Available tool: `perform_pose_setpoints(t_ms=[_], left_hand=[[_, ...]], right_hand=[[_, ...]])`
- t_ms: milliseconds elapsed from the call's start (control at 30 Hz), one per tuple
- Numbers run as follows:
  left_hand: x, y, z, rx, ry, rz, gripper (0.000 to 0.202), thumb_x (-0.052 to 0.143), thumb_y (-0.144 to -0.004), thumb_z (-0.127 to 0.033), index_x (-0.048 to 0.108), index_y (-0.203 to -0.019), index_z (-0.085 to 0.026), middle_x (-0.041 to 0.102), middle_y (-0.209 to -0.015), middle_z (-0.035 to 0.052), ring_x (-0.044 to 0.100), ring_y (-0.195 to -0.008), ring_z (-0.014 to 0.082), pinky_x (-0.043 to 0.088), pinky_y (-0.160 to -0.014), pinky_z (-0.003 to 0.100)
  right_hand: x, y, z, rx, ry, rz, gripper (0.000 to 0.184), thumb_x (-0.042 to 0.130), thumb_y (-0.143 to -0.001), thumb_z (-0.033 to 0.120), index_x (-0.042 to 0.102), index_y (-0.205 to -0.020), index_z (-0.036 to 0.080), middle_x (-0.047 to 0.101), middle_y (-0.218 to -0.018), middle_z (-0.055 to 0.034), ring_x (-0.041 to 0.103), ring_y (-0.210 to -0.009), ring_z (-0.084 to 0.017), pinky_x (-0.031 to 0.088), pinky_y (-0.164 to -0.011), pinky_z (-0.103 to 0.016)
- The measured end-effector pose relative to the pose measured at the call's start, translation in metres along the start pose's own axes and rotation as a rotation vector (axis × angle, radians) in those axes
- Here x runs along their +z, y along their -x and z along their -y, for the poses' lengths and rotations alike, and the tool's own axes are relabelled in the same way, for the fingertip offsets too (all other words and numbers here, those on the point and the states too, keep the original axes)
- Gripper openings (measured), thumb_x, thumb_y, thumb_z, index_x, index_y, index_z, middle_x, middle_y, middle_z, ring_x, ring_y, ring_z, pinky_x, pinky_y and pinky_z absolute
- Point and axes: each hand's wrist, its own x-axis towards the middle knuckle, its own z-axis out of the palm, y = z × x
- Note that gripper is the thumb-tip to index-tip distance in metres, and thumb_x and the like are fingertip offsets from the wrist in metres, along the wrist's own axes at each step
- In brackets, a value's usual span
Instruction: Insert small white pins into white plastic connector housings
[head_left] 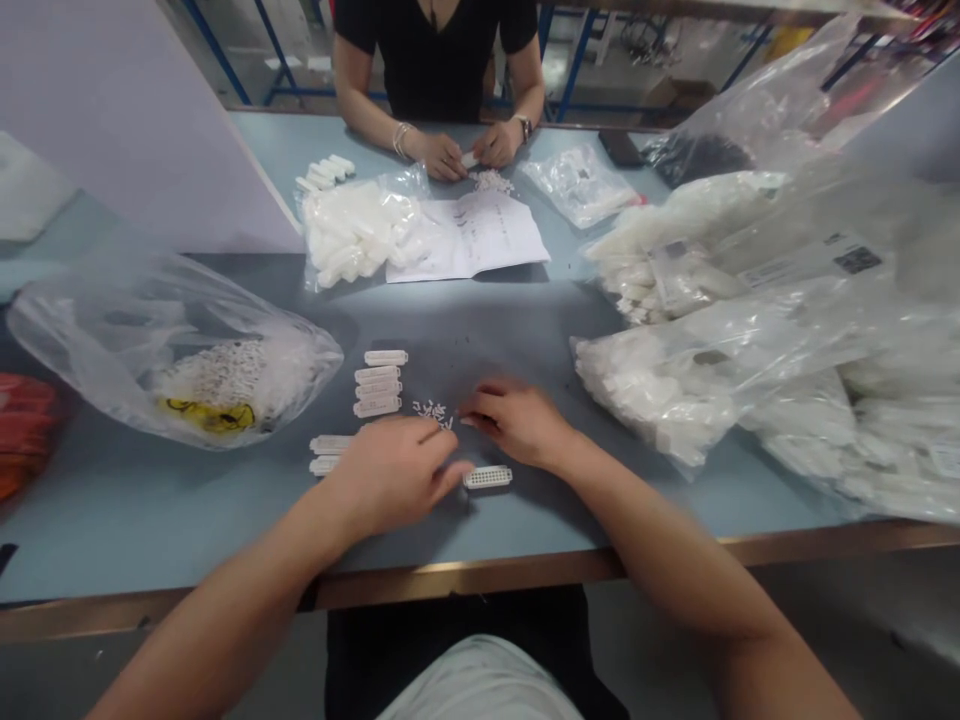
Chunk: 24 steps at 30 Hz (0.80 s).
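On the table in front of me lies a white plastic connector block (488, 478) with rows of small holes. My left hand (397, 472) is beside it, thumb stretched to its left end and fingers over a little pile of small white pegs (433, 412); I see nothing in its grasp. Right of the pile, my right hand (526, 422) is closed in a pinch, with a small white peg (466, 420) at its fingertips. More white blocks lie in a stacked column (378, 390) left of the pegs. Lower down, other blocks (328, 446) are partly hidden by my left hand.
A clear bag of small black-and-white parts (225, 375) stands left. Bulky bags of white parts (652, 385) crowd the right. Across the table, a person's hands (469, 155) hold a white piece near a paper sheet (495, 235) and a bag of white pieces (360, 230).
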Motion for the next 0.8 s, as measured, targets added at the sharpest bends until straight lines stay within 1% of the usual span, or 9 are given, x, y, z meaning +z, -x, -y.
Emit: perform_pose_setpoints(t_ms=[100,167,233,433,500,567,667,733,800], left_hand=[[-0.007,0.001,0.017,-0.234,-0.060,-0.189,0.036,0.043,-0.097,-0.042,0.068,-0.082,-0.022,0.064,-0.070,0.0027,0.060,-0.066,0.0174,0.037,-0.056,0.029],[-0.009,0.000,0.024,-0.307,-0.087,-0.271,0.036,0.043,-0.098,-0.040,0.069,-0.082,-0.021,0.067,-0.071,0.0030,0.062,-0.068,0.0173,0.038,-0.057,0.029],[-0.008,-0.001,0.027,-0.328,-0.110,-0.318,0.037,0.043,-0.097,-0.039,0.070,-0.080,-0.021,0.068,-0.072,0.0030,0.063,-0.068,0.0168,0.038,-0.057,0.029],[0.000,-0.003,0.023,-0.225,-0.127,-0.410,0.031,0.049,-0.095,-0.034,0.069,-0.076,-0.019,0.065,-0.065,0.0015,0.060,-0.062,0.0155,0.038,-0.055,0.028],[0.001,-0.003,0.021,-0.186,-0.102,-0.396,0.029,0.051,-0.095,-0.033,0.069,-0.077,-0.019,0.063,-0.064,0.0010,0.059,-0.061,0.0150,0.037,-0.054,0.028],[0.002,-0.003,0.017,-0.125,-0.065,-0.351,0.028,0.051,-0.095,-0.034,0.069,-0.079,-0.020,0.062,-0.065,0.0006,0.057,-0.059,0.0144,0.036,-0.054,0.027],[0.004,-0.003,0.011,-0.034,-0.041,-0.303,0.028,0.051,-0.095,-0.034,0.070,-0.079,-0.021,0.059,-0.063,0.0000,0.054,-0.057,0.0141,0.034,-0.052,0.028],[0.004,-0.004,0.009,0.001,-0.038,-0.318,0.026,0.052,-0.094,-0.033,0.070,-0.079,-0.021,0.058,-0.062,-0.0003,0.052,-0.055,0.0140,0.033,-0.051,0.028],[0.004,-0.004,0.008,0.043,-0.024,-0.352,0.023,0.053,-0.094,-0.030,0.070,-0.081,-0.021,0.057,-0.061,-0.0007,0.051,-0.055,0.0137,0.033,-0.051,0.028]], right_hand=[[0.005,-0.004,0.006,-0.027,0.061,0.030,0.017,0.058,-0.094,0.027,0.073,-0.102,0.024,0.069,-0.096,-0.0060,0.059,-0.092,-0.020,0.041,-0.071,-0.029],[0.008,-0.006,0.009,-0.044,0.094,0.060,0.016,0.057,-0.095,0.026,0.072,-0.101,0.024,0.069,-0.097,-0.0052,0.059,-0.093,-0.020,0.040,-0.071,-0.029],[0.011,-0.007,0.012,-0.043,0.154,0.087,0.017,0.055,-0.095,0.022,0.071,-0.098,0.022,0.068,-0.098,-0.0054,0.058,-0.094,-0.020,0.039,-0.068,-0.029],[0.004,-0.005,0.019,0.014,0.298,0.138,0.025,0.042,-0.100,0.019,0.066,-0.099,0.016,0.064,-0.098,-0.0111,0.054,-0.095,-0.023,0.036,-0.068,-0.031],[-0.001,-0.003,0.017,0.045,0.274,0.128,0.023,0.043,-0.098,0.016,0.065,-0.101,0.015,0.064,-0.099,-0.0111,0.053,-0.093,-0.022,0.036,-0.069,-0.031],[-0.006,-0.002,0.013,0.049,0.222,0.105,0.019,0.046,-0.095,0.013,0.064,-0.102,0.016,0.064,-0.100,-0.0098,0.053,-0.093,-0.021,0.036,-0.070,-0.031],[-0.006,-0.001,0.008,0.011,0.186,0.071,0.017,0.049,-0.096,0.019,0.065,-0.102,0.018,0.065,-0.100,-0.0084,0.053,-0.097,-0.021,0.036,-0.072,-0.030],[-0.003,-0.003,0.009,-0.009,0.189,0.089,0.017,0.050,-0.098,0.025,0.066,-0.100,0.019,0.065,-0.100,-0.0082,0.053,-0.098,-0.022,0.036,-0.071,-0.030],[0.001,-0.005,0.012,-0.032,0.203,0.138,0.017,0.050,-0.097,0.022,0.066,-0.099,0.019,0.065,-0.101,-0.0083,0.053,-0.097,-0.022,0.036,-0.069,-0.030]])
